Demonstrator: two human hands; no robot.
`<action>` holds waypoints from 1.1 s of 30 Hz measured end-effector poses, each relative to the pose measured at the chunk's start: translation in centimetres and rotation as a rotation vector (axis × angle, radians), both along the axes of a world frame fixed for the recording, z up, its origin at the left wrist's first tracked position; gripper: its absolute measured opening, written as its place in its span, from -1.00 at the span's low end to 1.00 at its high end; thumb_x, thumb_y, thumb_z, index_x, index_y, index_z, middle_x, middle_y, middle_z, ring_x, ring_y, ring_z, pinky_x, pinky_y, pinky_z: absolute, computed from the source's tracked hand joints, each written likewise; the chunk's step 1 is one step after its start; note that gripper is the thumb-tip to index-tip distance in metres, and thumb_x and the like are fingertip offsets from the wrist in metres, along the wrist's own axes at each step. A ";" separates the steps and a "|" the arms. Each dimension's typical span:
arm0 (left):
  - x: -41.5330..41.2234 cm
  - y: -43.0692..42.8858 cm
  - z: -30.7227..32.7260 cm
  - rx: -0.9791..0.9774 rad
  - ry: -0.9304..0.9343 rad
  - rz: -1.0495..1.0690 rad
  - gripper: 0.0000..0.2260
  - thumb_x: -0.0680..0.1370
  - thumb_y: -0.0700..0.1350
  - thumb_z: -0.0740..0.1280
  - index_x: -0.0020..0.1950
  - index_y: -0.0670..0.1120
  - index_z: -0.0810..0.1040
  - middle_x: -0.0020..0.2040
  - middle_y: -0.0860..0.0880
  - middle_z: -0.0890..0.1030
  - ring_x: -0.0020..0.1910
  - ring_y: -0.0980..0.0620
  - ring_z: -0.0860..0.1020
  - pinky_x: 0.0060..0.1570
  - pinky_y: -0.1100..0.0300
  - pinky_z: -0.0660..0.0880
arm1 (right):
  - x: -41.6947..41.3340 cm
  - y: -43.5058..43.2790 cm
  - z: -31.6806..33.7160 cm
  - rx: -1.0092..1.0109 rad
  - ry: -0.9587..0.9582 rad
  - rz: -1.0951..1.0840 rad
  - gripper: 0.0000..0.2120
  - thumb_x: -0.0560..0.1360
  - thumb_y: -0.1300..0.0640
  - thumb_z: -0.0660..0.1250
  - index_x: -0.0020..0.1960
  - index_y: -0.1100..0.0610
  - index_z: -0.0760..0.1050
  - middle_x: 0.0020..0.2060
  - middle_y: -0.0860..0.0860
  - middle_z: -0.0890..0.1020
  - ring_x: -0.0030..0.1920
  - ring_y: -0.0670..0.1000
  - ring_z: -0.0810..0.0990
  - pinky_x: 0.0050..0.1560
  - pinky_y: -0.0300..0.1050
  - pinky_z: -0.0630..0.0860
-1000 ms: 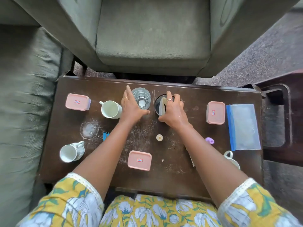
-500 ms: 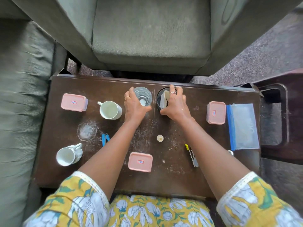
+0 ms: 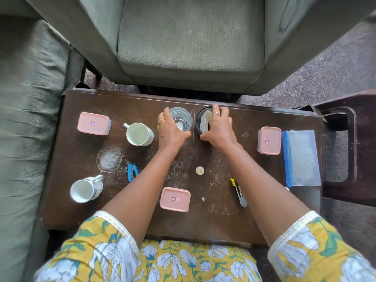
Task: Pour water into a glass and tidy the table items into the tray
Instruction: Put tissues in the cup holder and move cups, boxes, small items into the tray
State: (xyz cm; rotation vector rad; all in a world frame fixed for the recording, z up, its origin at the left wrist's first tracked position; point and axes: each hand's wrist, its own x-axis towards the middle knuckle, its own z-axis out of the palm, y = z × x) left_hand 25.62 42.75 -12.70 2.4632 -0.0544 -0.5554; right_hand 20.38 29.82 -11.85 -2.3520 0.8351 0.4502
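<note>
Reaching forward from the near edge of the worktop (image 3: 254,123), both bare forearms run side by side to its far middle, elbows apart and wrists drawing in. The left hand (image 3: 170,130) wraps round the left side of the clear glass (image 3: 181,120): its fingers curl up along the far-left wall and its thumb lies stretched across the near side. The glass stands upright close to the far edge; whether it holds water I cannot tell. The right hand (image 3: 219,129) grips the dark round vessel (image 3: 200,119) just beside the glass, fingers hooked over the far rim, thumb pressed at the near wall. A pale flap (image 3: 205,123) tilts inside its mouth. Rings show on both hands.

To the left stands a white mug (image 3: 139,134), handle pointing to the far left, and beyond it a pink-lidded box (image 3: 93,123). A second pink box (image 3: 269,140) sits to the right, next to a clear zip bag (image 3: 302,157) with a blue strip. A third pink box (image 3: 175,199) lies near the front between the forearms. A patterned mug (image 3: 86,189) lies on its side at the front left, near a blue clip (image 3: 132,172). A small cream cap (image 3: 200,170) and a yellow-tipped metal tool (image 3: 238,192) lie between the arms.
</note>
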 end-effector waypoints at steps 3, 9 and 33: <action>0.0 0.2 0.0 -0.002 0.030 -0.011 -0.08 0.33 -0.06 0.53 0.49 -0.10 0.01 0.48 -0.15 0.14 0.44 -0.14 0.19 0.36 0.00 0.27 | -0.1 0.2 0.2 -0.051 0.017 0.016 0.07 0.24 0.07 0.56 0.52 0.03 -0.08 0.45 0.08 0.09 0.42 0.19 0.12 0.33 0.19 0.35; -0.8 4.0 1.1 -0.135 -0.047 -0.023 -0.08 0.33 -0.06 0.51 0.50 -0.10 -0.02 0.50 -0.13 0.08 0.48 -0.07 0.09 0.42 0.09 0.13 | 0.0 4.5 2.1 -0.183 -0.341 0.095 -0.17 0.30 0.22 0.36 0.49 0.21 0.10 0.46 0.26 0.11 0.46 0.31 0.01 0.46 0.27 -0.05; -6.0 23.8 -1.9 0.135 0.038 0.900 -0.44 0.43 -0.28 0.38 0.36 0.03 0.32 0.42 -0.07 0.20 0.28 -0.19 0.27 -0.13 0.08 0.42 | 5.2 19.2 -1.2 -0.043 -0.061 0.489 -0.37 0.41 0.33 0.38 0.40 0.01 0.28 0.27 0.19 0.21 0.21 0.26 0.22 0.07 0.25 0.50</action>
